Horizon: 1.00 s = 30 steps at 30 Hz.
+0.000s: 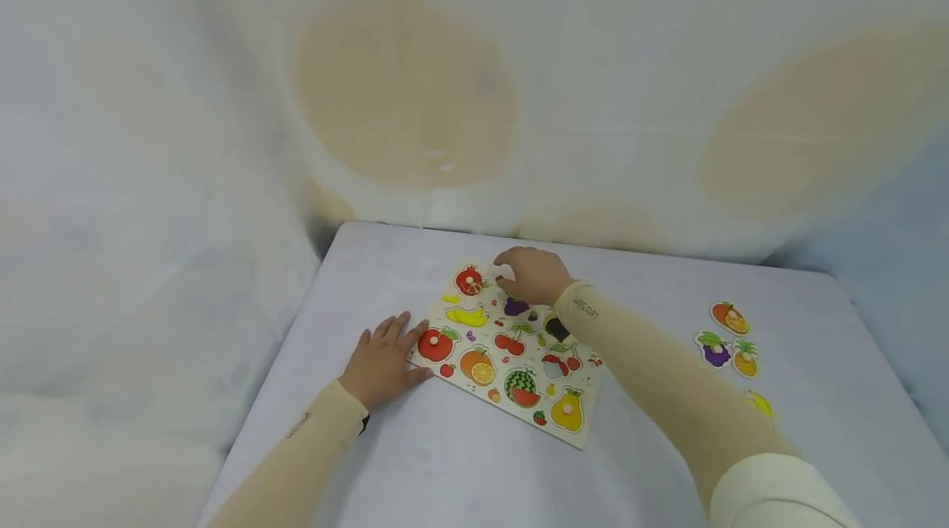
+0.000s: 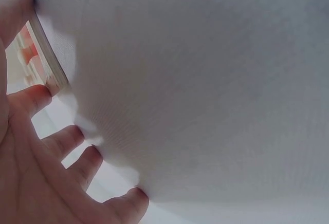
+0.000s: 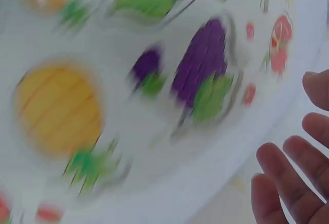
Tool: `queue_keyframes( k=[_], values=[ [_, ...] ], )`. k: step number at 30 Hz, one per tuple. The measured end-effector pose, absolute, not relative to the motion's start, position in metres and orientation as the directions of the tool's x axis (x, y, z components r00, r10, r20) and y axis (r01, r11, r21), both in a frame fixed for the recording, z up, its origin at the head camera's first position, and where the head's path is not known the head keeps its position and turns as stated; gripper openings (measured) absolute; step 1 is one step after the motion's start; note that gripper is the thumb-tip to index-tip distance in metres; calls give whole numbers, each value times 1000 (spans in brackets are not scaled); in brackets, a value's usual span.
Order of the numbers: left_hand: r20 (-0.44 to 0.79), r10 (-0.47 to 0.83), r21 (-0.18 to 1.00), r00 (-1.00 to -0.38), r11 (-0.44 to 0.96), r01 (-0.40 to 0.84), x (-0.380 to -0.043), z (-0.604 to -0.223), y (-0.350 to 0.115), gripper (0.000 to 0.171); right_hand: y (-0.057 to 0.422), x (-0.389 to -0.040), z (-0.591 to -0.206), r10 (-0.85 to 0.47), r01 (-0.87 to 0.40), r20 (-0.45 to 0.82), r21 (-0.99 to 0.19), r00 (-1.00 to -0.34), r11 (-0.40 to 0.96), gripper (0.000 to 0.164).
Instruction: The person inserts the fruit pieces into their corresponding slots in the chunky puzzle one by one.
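Note:
A fruit-picture puzzle board (image 1: 511,408) lies at an angle on the table. My left hand (image 1: 381,359) rests with spread fingers at its left corner; in the left wrist view the thumb (image 2: 19,11) and a fingertip touch the board's edge. Above the far side, my right hand (image 1: 537,274) is empty, its fingers loosely bent near the grape picture (image 3: 203,67). Knobbed pieces show on the board: a red apple (image 1: 436,344), a pear (image 1: 567,410) and a red cut fruit (image 1: 469,281). My right forearm hides part of the board's right side.
Loose fruit pieces lie to the right on the table: an orange (image 1: 730,318), grapes (image 1: 714,349), a pineapple (image 1: 745,358) and a banana (image 1: 759,404), partly behind the right sleeve. Pale cloth (image 1: 593,100) hangs behind the table's far edge.

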<state>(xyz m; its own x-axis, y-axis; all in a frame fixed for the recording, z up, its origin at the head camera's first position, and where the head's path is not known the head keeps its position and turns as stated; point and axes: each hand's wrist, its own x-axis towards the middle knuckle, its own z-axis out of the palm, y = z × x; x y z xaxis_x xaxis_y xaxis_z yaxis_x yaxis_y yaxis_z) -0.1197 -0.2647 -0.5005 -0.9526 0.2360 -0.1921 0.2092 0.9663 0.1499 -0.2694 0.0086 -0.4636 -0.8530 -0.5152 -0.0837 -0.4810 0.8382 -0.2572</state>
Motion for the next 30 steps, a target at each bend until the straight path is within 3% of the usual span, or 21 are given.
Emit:
queue_keyframes(
  k=[7,13,21,30],
  values=[
    [-171,234,148,-957,966,210,-126,-507,-271,84,63,-257,-447,-542,-520,-62,-211,-838,828,40],
    [-176,258,157,-950,960,231,-129,-505,-276,84,109,-228,-433,-453,-424,-96,-222,-886,878,42],
    [-180,255,177,-950,958,224,-128,-503,-283,82,174,-199,-422,-355,-330,-53,-262,-934,907,39],
    [-157,281,168,-947,952,255,-130,-504,-282,83,243,-159,-425,-263,-226,-83,-308,-961,924,41]
  ],
)
